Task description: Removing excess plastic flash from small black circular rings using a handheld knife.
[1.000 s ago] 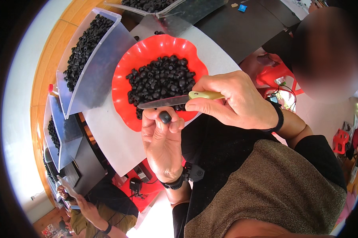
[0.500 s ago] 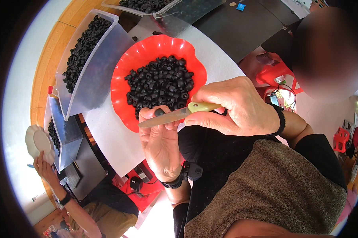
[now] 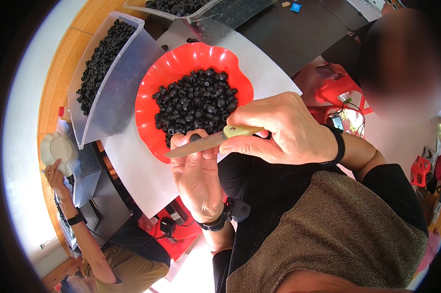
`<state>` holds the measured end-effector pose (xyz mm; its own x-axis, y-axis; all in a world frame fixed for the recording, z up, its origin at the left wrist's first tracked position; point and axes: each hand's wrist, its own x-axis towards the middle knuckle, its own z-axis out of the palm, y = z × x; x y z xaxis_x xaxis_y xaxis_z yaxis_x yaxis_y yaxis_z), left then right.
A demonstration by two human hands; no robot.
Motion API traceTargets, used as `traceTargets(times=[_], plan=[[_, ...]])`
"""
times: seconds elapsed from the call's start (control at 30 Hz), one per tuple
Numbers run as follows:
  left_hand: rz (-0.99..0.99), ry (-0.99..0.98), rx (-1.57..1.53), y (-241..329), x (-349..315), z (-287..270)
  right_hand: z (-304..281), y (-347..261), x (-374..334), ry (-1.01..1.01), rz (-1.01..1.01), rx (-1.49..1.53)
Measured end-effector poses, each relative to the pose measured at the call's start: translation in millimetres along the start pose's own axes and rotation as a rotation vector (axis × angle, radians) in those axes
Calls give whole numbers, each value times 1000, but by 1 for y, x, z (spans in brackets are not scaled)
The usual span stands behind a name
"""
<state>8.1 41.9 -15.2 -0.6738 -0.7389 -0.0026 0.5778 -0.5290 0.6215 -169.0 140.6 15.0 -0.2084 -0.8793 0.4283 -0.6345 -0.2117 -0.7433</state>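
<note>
My right hand [image 3: 284, 129] grips a small knife [image 3: 201, 144] by its pale green handle, the blade pointing left. Between its fingertips my left hand [image 3: 196, 178] pinches a small black rubber part [image 3: 195, 137], and the blade lies across that part and the fingers. Just beyond both hands, a red scalloped bowl [image 3: 149, 83] holds a heap of small black rubber parts [image 3: 196, 100]. The underside of the held part is hidden by the blade and fingers.
A clear bin [image 3: 108, 97] full of black parts stands left of the bowl on a white sheet [image 3: 142, 180]. Another bin [image 3: 208, 10] is at the back. At far left a co-worker's hand [image 3: 57, 178] holds a pale dish [image 3: 54, 149]. Another person sits at right.
The knife and my right hand have shifted slightly left across the held part. My left hand stays nearly still. The co-worker's dish has moved right and up, over the smaller bin.
</note>
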Motion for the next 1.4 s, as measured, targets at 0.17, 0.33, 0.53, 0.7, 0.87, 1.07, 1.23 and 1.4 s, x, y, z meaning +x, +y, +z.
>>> traceTargets(times=[0.17, 0.33, 0.53, 0.7, 0.87, 1.07, 1.23, 1.4], plan=[[-5, 49, 1, 0, 0, 0, 3, 2, 3, 8, -13, -23], [25, 125, 69, -3, -3, 3, 7, 4, 5, 14, -30, 2], [20, 114, 65, -2, -3, 2, 14, 6, 5, 38, -39, 35], [-54, 139, -36, 2, -4, 1, 17, 6, 7, 66, -65, -11], [-95, 184, -188, 4, -1, 1, 17, 10, 8, 49, -77, -80], [-63, -13, -157, 13, -7, 4, -3, 28, 15, 73, 150, -279], [-56, 25, -89, 7, -4, 5, -15, 13, 12, -22, 263, 199], [-51, 52, -11, 4, -4, 7, -1, 0, 22, -174, 265, 504]])
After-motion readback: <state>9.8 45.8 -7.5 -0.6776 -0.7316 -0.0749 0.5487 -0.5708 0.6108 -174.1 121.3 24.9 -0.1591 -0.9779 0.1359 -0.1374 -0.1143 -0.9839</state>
